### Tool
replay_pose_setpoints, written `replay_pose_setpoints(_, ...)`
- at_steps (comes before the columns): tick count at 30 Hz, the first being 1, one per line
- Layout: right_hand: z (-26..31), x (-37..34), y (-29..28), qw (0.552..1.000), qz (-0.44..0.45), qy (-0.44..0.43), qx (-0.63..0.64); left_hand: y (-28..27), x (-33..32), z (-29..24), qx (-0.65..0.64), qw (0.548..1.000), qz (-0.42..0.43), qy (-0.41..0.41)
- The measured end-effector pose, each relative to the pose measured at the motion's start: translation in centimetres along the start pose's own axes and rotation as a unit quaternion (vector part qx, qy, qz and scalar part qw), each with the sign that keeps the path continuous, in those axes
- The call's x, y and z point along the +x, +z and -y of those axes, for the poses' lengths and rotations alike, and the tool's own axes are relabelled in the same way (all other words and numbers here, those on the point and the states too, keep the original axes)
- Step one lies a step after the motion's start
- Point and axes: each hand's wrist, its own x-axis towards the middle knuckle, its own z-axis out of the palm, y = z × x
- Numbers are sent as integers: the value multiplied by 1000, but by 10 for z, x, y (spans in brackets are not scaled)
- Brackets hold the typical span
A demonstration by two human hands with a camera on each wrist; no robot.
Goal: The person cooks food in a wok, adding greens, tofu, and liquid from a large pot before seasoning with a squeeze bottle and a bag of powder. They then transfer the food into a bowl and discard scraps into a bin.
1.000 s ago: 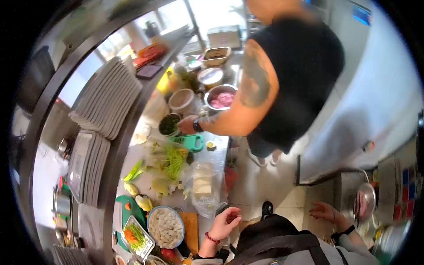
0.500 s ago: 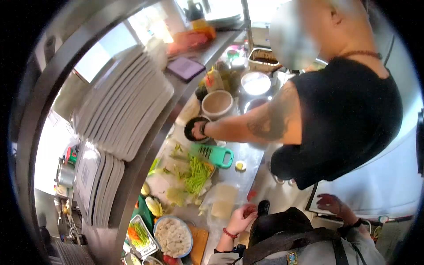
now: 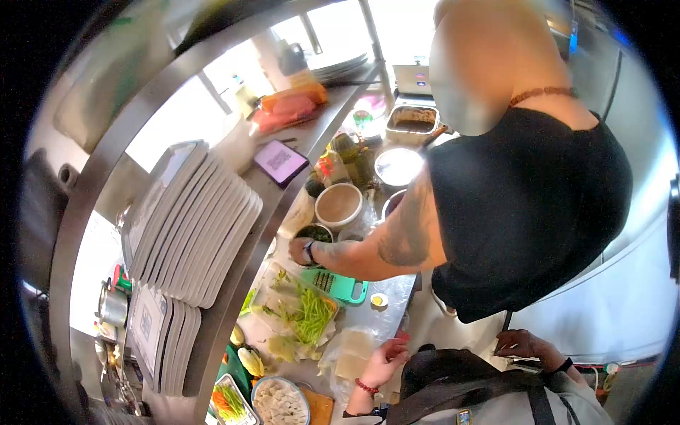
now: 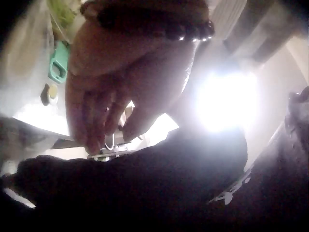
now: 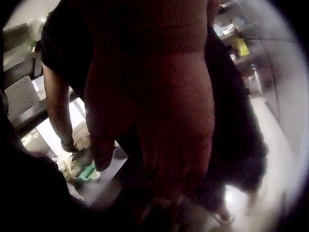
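Observation:
My left hand (image 3: 387, 361), a red bead bracelet at its wrist, hangs loosely curled in front of my body, holding nothing. Beside it on the counter lies a clear plastic bag with pale blocks (image 3: 354, 353). The left wrist view shows the same hand (image 4: 125, 82) from behind, fingers pointing down. On my other side the right hand (image 3: 528, 345) hangs relaxed and empty by the dark clothing. Dark and dim in the right wrist view, that hand (image 5: 154, 111) has its fingers extended downward.
Another person (image 3: 524, 212) in black reaches left across the counter beside a bowl of dark greens (image 3: 315, 232). A green grater (image 3: 347, 289), green stalks (image 3: 312, 315) and a bowl of white pieces (image 3: 281, 402) lie nearer. Stacked plates (image 3: 191, 227) fill the shelf, with a phone (image 3: 281, 163) behind.
The camera view has turned and shifted. The other person's hand dipped into the bowl of dark greens and is now at its near side. My hands stay empty, hanging near my body.

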Motion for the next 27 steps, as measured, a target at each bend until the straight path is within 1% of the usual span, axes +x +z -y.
replay_pose_setpoints(3, -3, -11, -11, 999, -19, 2, -45, 8, 18, 12, -21, 999, 40, -7)
replay_pose_setpoints(4, -4, -16, -13, 998, -26, -9, 65, 10, 24, 15, -8, 999, 47, 1)
replay_pose_setpoints(6, 5, -26, -15, 996, -60, 29, 66, 11, 38, 15, 18, 998, 61, 18)
replay_pose_setpoints(7, 8, -27, -15, 994, -74, 51, 66, 11, 41, 10, 43, 997, 64, 13)
replay_pose_setpoints(8, -22, -28, -18, 996, -81, 20, 37, 12, 45, 5, 66, 996, 66, 8)
replay_pose_setpoints(11, -12, -19, -22, 991, -84, 99, 26, 13, 58, -3, 109, 991, 78, -3)
replay_pose_setpoints(12, 1, -16, -25, 990, -73, 119, 7, 12, 62, -6, 119, 989, 86, -8)
replay_pose_setpoints(15, 8, -13, -35, 989, -83, 118, 26, 23, 78, -37, 166, 979, 119, -13)
replay_pose_setpoints(16, 0, -11, -38, 987, -92, 127, 30, 29, 87, -25, 112, 985, 129, -16)
replay_pose_setpoints(19, -2, -16, -50, 984, -130, 105, 54, 48, 115, -33, 116, 976, 186, -5)
replay_pose_setpoints(20, -22, -11, -56, 985, -137, 104, 19, 57, 125, -31, 98, 973, 207, -11)
replay_pose_setpoints(23, -2, -15, -80, 983, -147, 109, 32, 82, 160, -39, 167, 951, 262, 9)
replay_pose_setpoints(24, -24, -13, -87, 985, -153, 78, 30, 91, 173, -42, 176, 944, 280, -1)
replay_pose_setpoints(26, -40, -4, -109, 985, -158, 59, 49, 112, 201, -48, 194, 929, 314, -19)
replay_pose_setpoints(27, -44, 1, -123, 985, -159, 47, 58, 123, 217, -51, 198, 927, 319, -12)
